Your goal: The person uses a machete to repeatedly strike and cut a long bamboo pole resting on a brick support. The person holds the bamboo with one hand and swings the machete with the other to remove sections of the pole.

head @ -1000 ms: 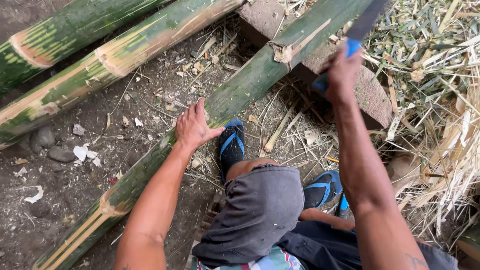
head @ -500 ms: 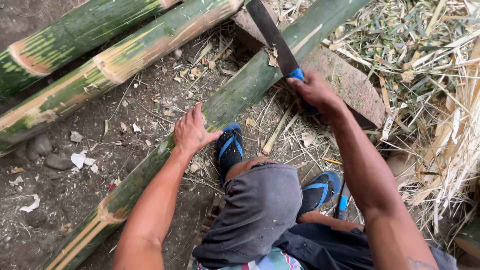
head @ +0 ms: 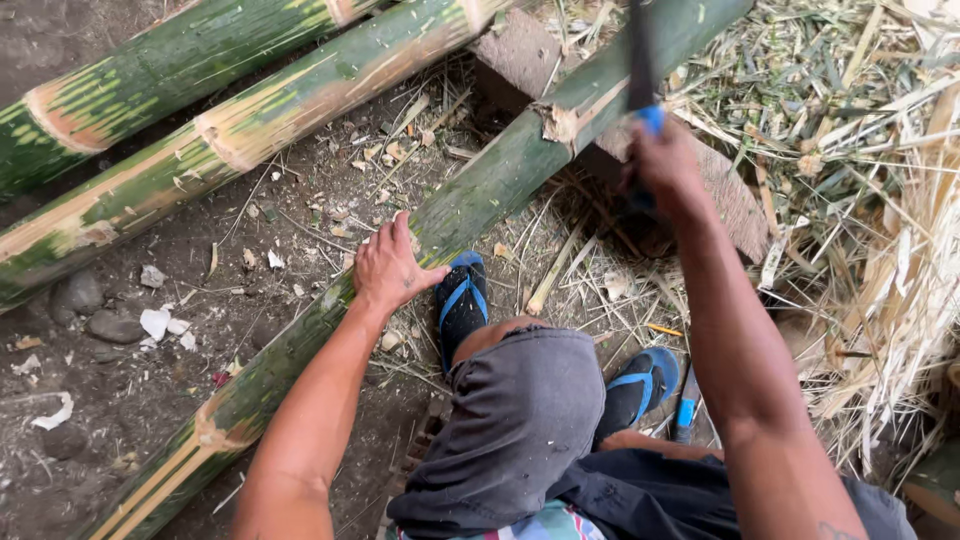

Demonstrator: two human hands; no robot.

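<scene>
Left hand (head: 388,268) flat on bamboo pole (head: 470,200), fingers (head: 400,228) spread and released, pressing down, not gripping. Right hand (head: 665,165) clenched around blue handle (head: 652,118) of dark blade (head: 638,50), raised above pole near a node (head: 560,122). Blade blurred, edge angle hard to tell.

Pole lying diagonal on ground (head: 150,400), upper end propped across a wood block (head: 520,55). Outer skin partly stripped near node and lower down, pale strips showing. Two more poles (head: 250,110) lying well apart to upper left. Dry husk and shavings (head: 860,200) heaped at right. Feet in blue-strapped sandals (head: 462,300) just beside pole, one knee bent in grey shorts (head: 520,420). A second blue-handled tool (head: 686,410) on ground beside other sandal.

For a good chop, judging from this: keep left hand well below strike spot, as now, weight down to stop pole rolling. Aim at node ridge over the block, where pole has support. Shallow angle along the grain, away from holding hand and toes. Firm grip, short controlled swing. Near sandal sits close to pole; a glancing blade could slide that way, so better kept back.
</scene>
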